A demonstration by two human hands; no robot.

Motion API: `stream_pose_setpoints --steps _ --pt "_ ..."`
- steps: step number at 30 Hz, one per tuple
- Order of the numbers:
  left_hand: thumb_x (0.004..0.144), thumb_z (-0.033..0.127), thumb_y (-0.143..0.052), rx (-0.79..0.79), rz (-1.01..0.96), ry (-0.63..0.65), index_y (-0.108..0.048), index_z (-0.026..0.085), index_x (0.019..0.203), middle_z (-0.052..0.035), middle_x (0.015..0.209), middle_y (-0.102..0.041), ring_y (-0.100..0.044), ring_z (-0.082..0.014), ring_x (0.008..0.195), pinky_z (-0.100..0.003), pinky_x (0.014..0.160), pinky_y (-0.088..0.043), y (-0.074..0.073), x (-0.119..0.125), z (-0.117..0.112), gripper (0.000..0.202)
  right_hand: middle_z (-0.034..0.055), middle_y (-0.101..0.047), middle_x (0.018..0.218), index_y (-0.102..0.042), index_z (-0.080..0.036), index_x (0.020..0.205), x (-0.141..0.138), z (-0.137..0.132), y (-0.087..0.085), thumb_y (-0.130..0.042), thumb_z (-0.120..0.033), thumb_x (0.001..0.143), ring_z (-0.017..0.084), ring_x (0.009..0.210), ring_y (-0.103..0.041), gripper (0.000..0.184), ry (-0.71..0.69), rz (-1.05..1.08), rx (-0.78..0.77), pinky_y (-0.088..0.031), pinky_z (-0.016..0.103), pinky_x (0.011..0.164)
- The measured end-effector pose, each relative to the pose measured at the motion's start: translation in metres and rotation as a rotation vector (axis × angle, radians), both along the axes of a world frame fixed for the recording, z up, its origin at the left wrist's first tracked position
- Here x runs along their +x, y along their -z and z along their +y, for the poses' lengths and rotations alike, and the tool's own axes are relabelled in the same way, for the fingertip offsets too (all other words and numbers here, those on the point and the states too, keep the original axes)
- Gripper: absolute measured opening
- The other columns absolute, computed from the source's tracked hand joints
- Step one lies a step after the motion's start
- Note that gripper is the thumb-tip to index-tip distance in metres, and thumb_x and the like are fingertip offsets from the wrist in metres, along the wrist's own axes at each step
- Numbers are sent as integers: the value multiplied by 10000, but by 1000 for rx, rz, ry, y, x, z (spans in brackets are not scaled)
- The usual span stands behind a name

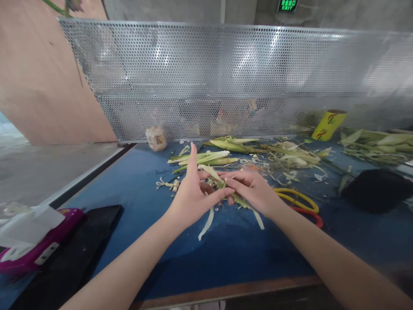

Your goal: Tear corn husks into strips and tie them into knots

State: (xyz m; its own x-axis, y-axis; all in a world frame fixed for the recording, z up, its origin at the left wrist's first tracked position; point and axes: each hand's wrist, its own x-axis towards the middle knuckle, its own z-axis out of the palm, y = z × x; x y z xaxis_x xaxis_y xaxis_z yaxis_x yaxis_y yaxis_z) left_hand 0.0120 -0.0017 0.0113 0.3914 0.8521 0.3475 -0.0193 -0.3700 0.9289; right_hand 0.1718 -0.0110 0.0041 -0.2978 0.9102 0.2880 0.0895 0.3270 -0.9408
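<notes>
Pale green corn husk strips (211, 172) are held between my two hands above the table. My left hand (192, 193) pinches them between thumb and fingers, with its index finger pointing up. My right hand (253, 189) closes its thumb and fingertips on the same strips from the right. One narrow loose end (206, 224) hangs below my left hand, another (259, 220) below my right hand. The fingers partly hide the middle of the piece. Left of my left hand lies a small knotted husk piece (171, 185).
Husks (237, 146) and scraps lie across the blue table (226, 258), backed by a perforated metal panel (200, 60). Yellow (318, 209) and red (319, 221) handle-like loops, a black bundle (376, 191) and a yellow tube (328, 125) are right. Left are a pale lump (156, 138) and purple box (72, 217).
</notes>
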Motion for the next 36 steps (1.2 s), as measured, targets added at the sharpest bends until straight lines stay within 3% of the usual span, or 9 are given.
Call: stream_pose_setpoints --steps 2,4,8,11,17,22,27,32,36 --pt "694 213 -678 -26 -33 29 172 338 1367 -82 990 -664 -635 -143 553 -285 509 -547 1 1 0 1091 -6 -617 622 -656 -185 887 0 -2 -3 -444 -306 860 104 520 -576 245 -4 -79 48 -465 246 557" --pt "709 207 -663 -51 -69 24 170 341 1368 -97 1019 -659 -636 -145 547 -248 436 -522 2 2 0 1070 0 -638 652 -651 -206 908 0 -4 -3 -408 -283 875 122 563 -595 257 43 -164 116 -459 252 569" --pt "718 201 -655 -153 -99 28 224 340 1348 -112 1022 -658 -653 -178 558 -180 293 -419 2 4 1 1090 16 -676 801 -592 -224 881 0 -3 3 -451 -258 847 160 684 -622 149 273 -294 289 -442 277 624" --pt "738 190 -632 -203 -127 61 261 285 1340 -93 910 -677 -669 -206 608 -189 313 -446 3 6 1 1081 6 -669 782 -476 -230 871 0 -2 10 -454 -291 857 151 682 -626 67 292 -263 260 -434 260 608" --pt "724 188 -638 -136 -62 16 29 250 1398 -39 823 -645 -641 -144 518 -161 333 -404 4 5 1 950 -6 -612 661 -422 -218 758 6 -3 7 -458 -358 856 135 580 -583 174 308 -383 266 -383 234 516" --pt "764 182 -574 -73 55 20 -73 293 1385 -67 1001 -604 -629 -110 521 -173 357 -430 1 2 -1 806 -35 -569 554 -411 -213 716 9 -6 -2 -425 -310 877 102 462 -537 188 220 -453 292 -384 234 504" --pt "764 215 -578 -93 82 52 -47 308 1386 -47 915 -594 -651 -169 583 -181 322 -418 1 2 -1 823 -35 -587 589 -420 -214 716 11 -3 -2 -427 -270 870 88 459 -538 165 215 -388 292 -417 243 547" --pt "752 247 -605 -60 -38 -35 -136 292 1369 -37 866 -588 -642 -162 550 -179 318 -390 2 2 4 776 5 -631 721 -456 -216 925 11 2 2 -470 -331 847 134 629 -586 139 142 -298 109 -426 255 574" --pt "761 258 -594 -68 -32 -58 -114 280 1386 -24 811 -579 -621 -157 535 -203 333 -404 1 2 8 789 -13 -572 557 -517 -188 697 11 -1 -4 -413 -325 878 109 529 -514 250 8 -452 68 -387 244 556"
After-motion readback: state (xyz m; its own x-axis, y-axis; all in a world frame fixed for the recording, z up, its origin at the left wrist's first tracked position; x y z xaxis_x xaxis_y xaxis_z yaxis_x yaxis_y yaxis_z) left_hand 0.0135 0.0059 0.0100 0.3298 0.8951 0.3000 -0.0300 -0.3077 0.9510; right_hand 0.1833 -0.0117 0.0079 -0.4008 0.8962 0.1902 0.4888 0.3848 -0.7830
